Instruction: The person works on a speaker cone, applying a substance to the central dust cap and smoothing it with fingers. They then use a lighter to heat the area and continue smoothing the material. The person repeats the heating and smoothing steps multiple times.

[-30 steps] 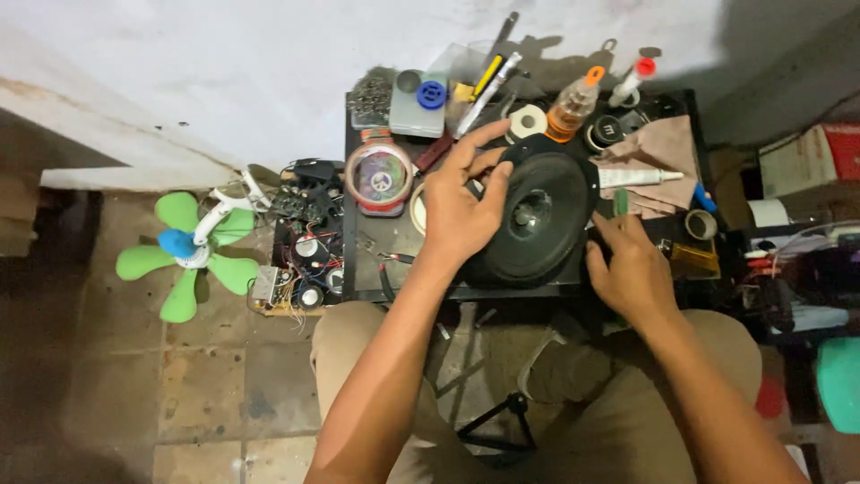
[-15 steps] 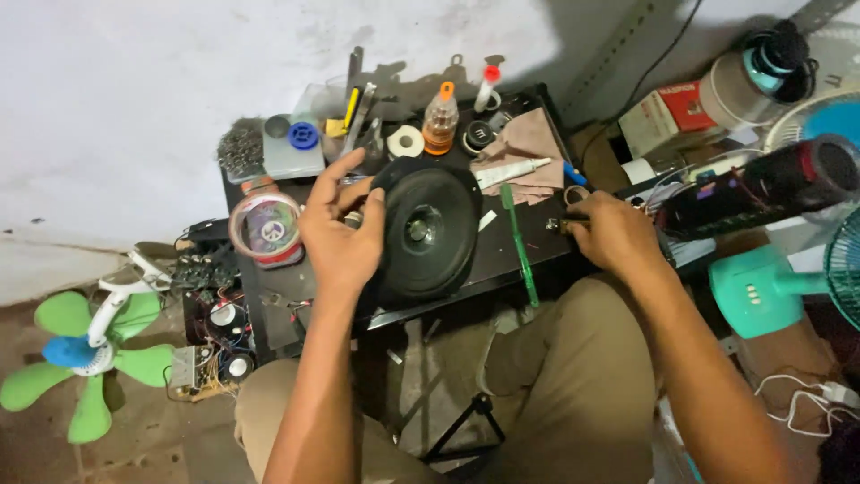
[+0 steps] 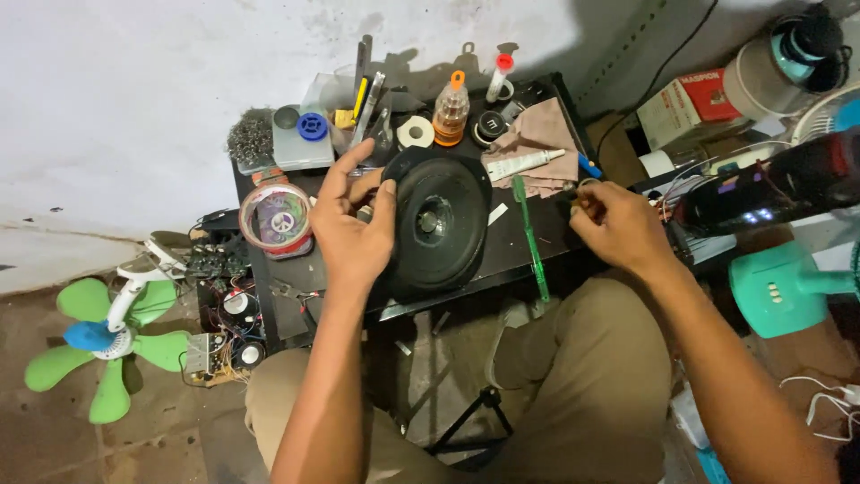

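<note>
Gripping the black speaker [image 3: 436, 224] (rim only): left hand [image 3: 354, 229].

from my feed the light is soft and falls from above, bright on the pale wall [image 3: 134, 81]; tools throw short shadows on it, the right corner stays dim, edges bend slightly.

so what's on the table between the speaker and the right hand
In the head view, a thin green stick lies between the black speaker and the right hand.
</note>
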